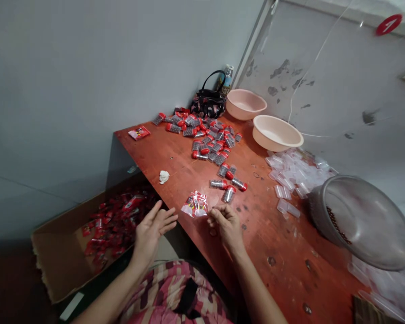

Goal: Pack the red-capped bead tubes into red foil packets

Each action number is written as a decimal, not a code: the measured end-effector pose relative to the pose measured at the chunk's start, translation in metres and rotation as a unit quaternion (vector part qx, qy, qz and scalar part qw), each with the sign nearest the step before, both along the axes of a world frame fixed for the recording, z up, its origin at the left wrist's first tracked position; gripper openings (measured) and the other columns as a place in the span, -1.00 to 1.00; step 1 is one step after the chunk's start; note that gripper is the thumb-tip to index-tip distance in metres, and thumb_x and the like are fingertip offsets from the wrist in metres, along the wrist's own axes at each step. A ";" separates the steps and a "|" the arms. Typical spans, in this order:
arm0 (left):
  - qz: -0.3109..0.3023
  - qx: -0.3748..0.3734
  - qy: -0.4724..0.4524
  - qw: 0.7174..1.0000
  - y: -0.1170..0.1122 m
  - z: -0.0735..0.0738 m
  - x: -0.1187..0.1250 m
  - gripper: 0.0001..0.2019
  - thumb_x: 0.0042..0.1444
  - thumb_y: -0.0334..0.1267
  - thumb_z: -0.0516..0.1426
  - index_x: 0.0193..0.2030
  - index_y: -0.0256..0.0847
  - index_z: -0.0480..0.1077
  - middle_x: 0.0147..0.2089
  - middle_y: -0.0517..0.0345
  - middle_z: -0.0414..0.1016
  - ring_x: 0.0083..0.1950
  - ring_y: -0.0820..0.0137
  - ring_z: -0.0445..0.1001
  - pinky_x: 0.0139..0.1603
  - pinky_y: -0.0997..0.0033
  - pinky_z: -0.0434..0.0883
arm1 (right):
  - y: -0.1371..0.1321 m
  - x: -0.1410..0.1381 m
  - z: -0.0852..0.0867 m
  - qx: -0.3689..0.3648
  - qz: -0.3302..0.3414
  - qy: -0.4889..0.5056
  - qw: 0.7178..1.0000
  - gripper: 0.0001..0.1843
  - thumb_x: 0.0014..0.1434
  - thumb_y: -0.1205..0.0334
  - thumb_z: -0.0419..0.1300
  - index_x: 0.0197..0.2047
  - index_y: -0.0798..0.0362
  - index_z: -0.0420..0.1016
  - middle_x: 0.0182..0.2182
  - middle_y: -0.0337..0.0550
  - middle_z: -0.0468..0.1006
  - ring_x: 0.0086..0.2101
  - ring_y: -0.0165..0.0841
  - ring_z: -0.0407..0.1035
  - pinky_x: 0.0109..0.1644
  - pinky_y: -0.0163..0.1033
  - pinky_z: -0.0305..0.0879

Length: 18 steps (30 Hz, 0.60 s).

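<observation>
From the head camera, the left hand (151, 230) hangs open and wide over the bench edge, fingers spread, holding nothing. The right hand (227, 226) is narrow, its fingertips (219, 210) drawn in toward the thumb; whether they pinch something tiny cannot be made out. Between the hands, just beyond the fingers, lies a clear packet (195, 204) with red print, crumpled and touching neither hand.

Four red-capped tubes (228, 189) lie a little farther up the bench (273, 234), apart from the main heap of tubes (205, 139), which spreads loosely toward the far end. To the left, below the bench edge, a cardboard carton (59, 256) already holds a deep pile of red packets (118, 220), while the heap on the bench remains large.

Two pale basins (246, 104) stand at the far end, and clear plastic pieces (286, 175) lie scattered on the right. The tilted metal bowl (361, 222) shows a dark row of items at its edge, but its inside is mostly hidden by glare and angle. The carton's near corner and the bench's near right corner run out of clear view.
</observation>
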<state>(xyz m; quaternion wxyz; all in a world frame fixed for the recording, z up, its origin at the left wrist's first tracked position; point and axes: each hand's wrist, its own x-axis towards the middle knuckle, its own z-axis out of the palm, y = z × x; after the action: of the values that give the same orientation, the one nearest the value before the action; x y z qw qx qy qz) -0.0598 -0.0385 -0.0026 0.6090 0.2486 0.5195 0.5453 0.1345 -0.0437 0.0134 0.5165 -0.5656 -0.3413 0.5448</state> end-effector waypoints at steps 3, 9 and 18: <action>-0.110 0.189 0.255 0.942 0.011 -0.005 0.024 -0.62 -0.07 -0.17 0.17 -0.05 -0.11 0.39 0.05 0.03 0.40 0.10 0.15 0.30 0.15 0.10 0.15 | -0.004 0.006 -0.005 -0.004 0.011 -0.013 1.000 -0.75 0.00 0.08 0.20 -0.43 0.11 0.33 -0.67 -0.28 0.43 -0.71 -0.50 0.23 -0.69 -0.43 0.12; -0.198 0.329 0.502 0.775 0.037 -0.027 0.053 -0.73 0.03 -0.22 0.08 -0.10 -0.07 0.43 0.07 0.02 0.36 0.23 0.07 0.07 0.20 -0.10 -0.16 | -0.009 0.001 -0.008 -0.007 0.019 -0.057 0.998 -0.78 0.03 0.12 0.18 -0.46 0.11 0.35 -0.67 -0.30 0.41 -0.68 -0.53 0.23 -0.62 -0.43 0.13; -0.171 0.360 0.424 0.813 0.029 -0.024 0.051 -0.74 0.03 -0.28 0.08 -0.11 -0.03 0.43 0.04 0.11 0.41 0.22 0.15 0.10 0.21 -0.03 -0.09 | 0.020 0.000 -0.012 0.068 -0.022 -0.064 0.995 -0.72 -0.02 0.20 0.21 -0.20 0.06 0.36 -0.37 -0.21 0.49 -0.34 -0.40 0.38 -0.25 -0.31 0.29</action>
<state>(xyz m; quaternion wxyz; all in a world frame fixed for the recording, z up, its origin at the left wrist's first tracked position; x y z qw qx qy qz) -0.0092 -0.0092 -0.0268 0.2786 0.7415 0.4423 0.4207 0.1346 -0.0240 0.0010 0.5428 -0.5702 -0.3971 0.4717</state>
